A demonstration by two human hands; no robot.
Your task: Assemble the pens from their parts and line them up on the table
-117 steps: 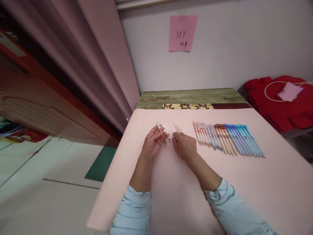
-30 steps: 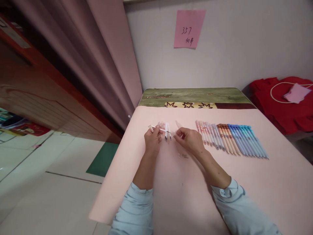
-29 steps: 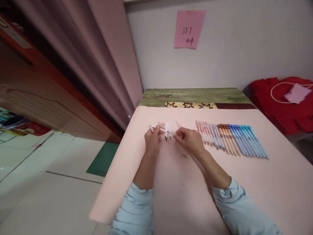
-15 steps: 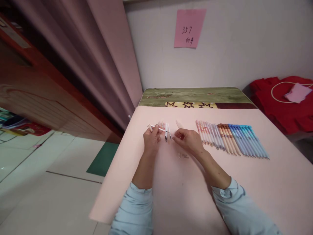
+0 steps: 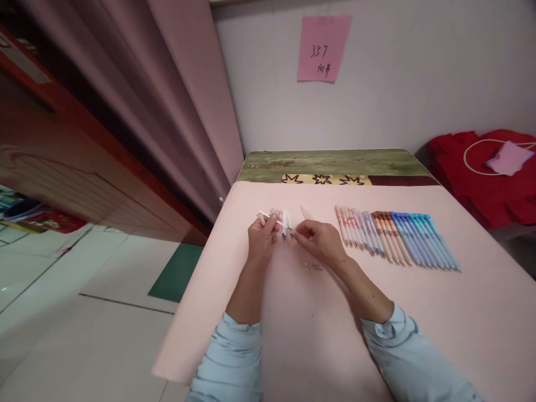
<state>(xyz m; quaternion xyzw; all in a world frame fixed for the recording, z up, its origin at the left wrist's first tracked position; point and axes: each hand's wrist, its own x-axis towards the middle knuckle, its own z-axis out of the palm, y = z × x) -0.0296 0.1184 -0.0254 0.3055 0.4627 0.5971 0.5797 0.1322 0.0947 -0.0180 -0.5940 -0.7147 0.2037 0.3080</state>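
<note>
My left hand (image 5: 262, 241) is closed around a thin white pen refill (image 5: 272, 220), which points right toward my other hand. Pinched fingers of my right hand (image 5: 320, 242) meet the refill's tip; what they hold is too small to make out. Two more refills (image 5: 285, 223) lie on the pink table cover (image 5: 318, 329) just behind my fingers, beside a pale pen barrel (image 5: 307, 213). A small clear part (image 5: 313, 267) lies by my right wrist. A long row of pens (image 5: 396, 234), pink, orange and blue, lies to the right.
The table's left edge drops to a tiled floor with a green mat (image 5: 176, 273). A curtain (image 5: 167, 106) hangs at the left. A pink note (image 5: 323, 49) is stuck to the wall. A red cloth (image 5: 481, 178) with a cord lies at the far right.
My hands have drawn closer together and the right fingers now touch the refill's tip. 3.9 s ago the left hand held a pen barrel rather than a bare refill.
</note>
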